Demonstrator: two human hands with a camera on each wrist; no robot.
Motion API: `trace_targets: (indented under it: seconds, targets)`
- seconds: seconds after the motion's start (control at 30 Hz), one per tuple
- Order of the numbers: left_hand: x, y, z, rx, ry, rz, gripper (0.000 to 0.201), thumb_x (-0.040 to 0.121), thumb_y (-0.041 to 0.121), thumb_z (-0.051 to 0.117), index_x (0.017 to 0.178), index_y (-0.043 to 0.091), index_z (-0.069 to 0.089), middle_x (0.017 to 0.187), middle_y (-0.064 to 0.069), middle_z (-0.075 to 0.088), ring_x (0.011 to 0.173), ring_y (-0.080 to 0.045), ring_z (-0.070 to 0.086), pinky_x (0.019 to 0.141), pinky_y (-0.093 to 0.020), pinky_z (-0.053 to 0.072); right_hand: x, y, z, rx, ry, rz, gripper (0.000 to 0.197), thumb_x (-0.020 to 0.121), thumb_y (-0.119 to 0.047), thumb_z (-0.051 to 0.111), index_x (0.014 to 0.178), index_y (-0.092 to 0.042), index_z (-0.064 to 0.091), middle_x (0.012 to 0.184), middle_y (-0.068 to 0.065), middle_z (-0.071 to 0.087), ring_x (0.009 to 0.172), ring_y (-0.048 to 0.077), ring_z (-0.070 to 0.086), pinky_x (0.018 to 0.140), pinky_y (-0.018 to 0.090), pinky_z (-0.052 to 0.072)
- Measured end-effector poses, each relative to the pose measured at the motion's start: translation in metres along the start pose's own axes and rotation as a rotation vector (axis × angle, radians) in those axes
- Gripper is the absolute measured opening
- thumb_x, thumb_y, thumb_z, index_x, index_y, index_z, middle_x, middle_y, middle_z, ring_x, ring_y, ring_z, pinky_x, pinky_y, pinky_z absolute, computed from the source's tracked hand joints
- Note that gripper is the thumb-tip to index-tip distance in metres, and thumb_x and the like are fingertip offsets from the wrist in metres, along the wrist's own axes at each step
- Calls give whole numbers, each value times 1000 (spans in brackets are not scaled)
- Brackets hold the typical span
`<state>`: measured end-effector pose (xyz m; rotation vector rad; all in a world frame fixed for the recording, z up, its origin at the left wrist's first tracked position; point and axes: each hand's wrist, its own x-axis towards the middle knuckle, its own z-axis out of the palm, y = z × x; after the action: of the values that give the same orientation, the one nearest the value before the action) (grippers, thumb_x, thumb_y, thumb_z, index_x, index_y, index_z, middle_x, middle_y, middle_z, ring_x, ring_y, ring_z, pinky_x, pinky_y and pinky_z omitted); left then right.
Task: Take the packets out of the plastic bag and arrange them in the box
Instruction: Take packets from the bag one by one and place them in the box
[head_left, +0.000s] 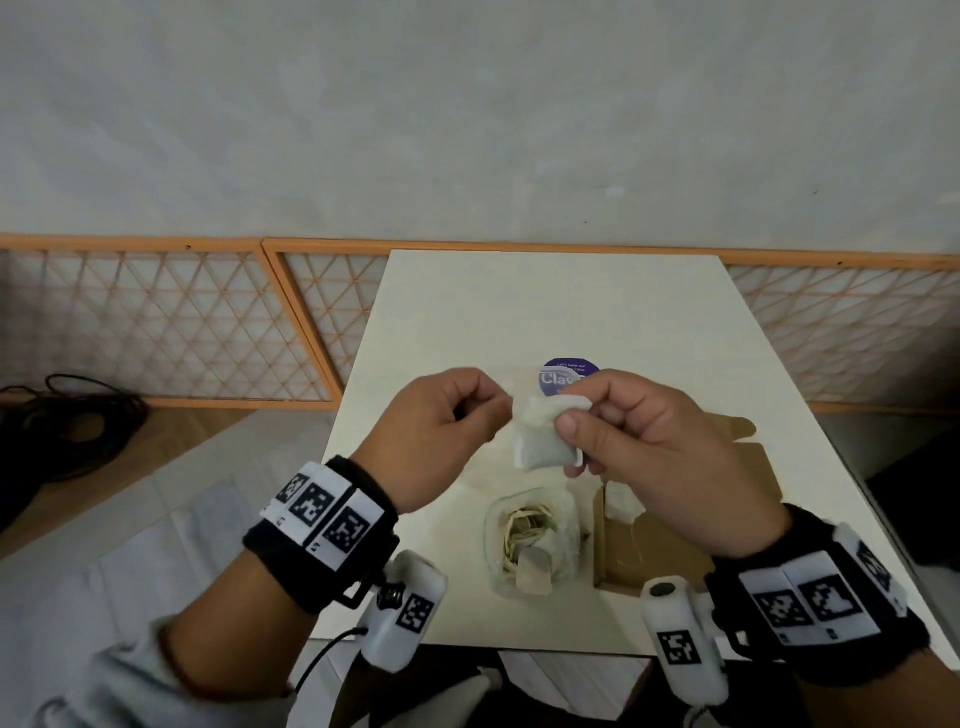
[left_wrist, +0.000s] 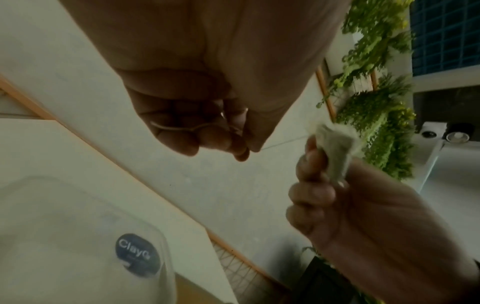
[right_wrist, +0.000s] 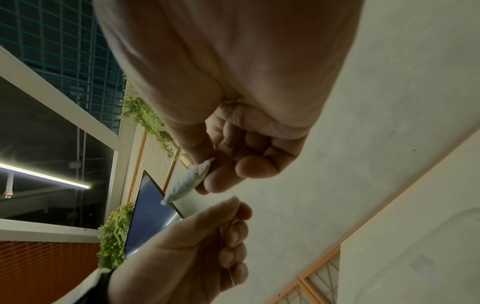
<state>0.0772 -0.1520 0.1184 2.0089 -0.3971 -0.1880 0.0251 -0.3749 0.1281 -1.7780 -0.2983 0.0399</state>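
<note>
Head view, frame centre: right hand pinching tea bag, left hand pinching its thread, above plastic bag.

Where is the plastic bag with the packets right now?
In the head view, the plastic bag sits on the table, below both raised hands and just left of the open cardboard box.

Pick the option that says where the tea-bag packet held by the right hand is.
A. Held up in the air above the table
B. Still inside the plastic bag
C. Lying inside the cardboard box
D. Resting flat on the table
A: the right hand pinches the packet in mid-air above the table, clear of the plastic bag and the box.
</note>
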Motion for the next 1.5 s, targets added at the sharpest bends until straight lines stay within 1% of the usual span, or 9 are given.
trace_targets:
  seconds: [0.2,0.37,0.57,0.67,0.77,1.0,1.2,1.33,1.5]
  targets:
    - [-16,-10,1,-20,-102,-41,13,99,23,65,89,27,72,82,1,72,73,-19,63,69,-33,52,5,12,3,-8,84,27,8,101,-8,62,103,-7,70,76,8,72,65,14,66,63,16,48]
    - [-15,-5,-3,-117,159,-18,26,100,37,58,123,36,68,113,10,72,97,-14,67,85,-26,54,4,19,10,-4,81,40,7,101,-2,61,103,-1,68,80,21,69,65,14,64,62,14,49]
    - [-14,6,12,-222,119,53,12,89,32,77,96,22,79,69,-3,68,59,-21,52,58,-28,45,4,20,15,3,63,10,7,100,-2,62,103,0,68,81,23,69,68,19,63,66,25,55]
    - [-13,-1,17,-212,129,89,6,94,18,75,93,16,80,83,-7,76,76,-35,63,67,-38,52,3,21,16,-21,74,11,6,100,-6,65,104,-5,68,81,16,71,67,19,64,67,27,55]
    - [-12,-7,14,-210,158,86,7,95,18,74,92,15,80,84,6,78,73,-16,66,67,-26,53,-3,35,13,-138,71,58,12,97,-23,72,107,-21,67,93,-4,71,71,22,64,70,36,54]
    - [-18,-21,5,-141,173,47,10,97,23,72,89,20,78,78,2,72,67,-9,53,64,-19,44,-38,94,30,-913,-456,112,60,77,-71,68,124,-36,57,124,-16,52,110,6,51,95,30,45]
    - [-25,-28,9,-133,147,-22,10,96,22,71,89,20,77,66,15,61,60,-2,47,60,-11,39,-42,126,41,-980,-443,76,14,96,-38,59,99,-25,61,104,-5,57,93,16,55,84,37,49]
    - [-27,-32,5,-48,145,-43,10,98,26,68,91,24,76,66,18,61,60,-2,48,58,-10,39,-35,116,24,-802,-317,164,13,103,-37,56,96,-28,61,91,-16,58,77,-1,52,69,16,39]
    - [-31,-33,0,-22,126,-51,12,100,28,66,91,27,73,73,17,66,62,-2,50,59,-13,40,-24,87,0,-347,-190,257,15,104,-24,59,90,-21,64,74,-13,59,69,6,52,67,27,46]
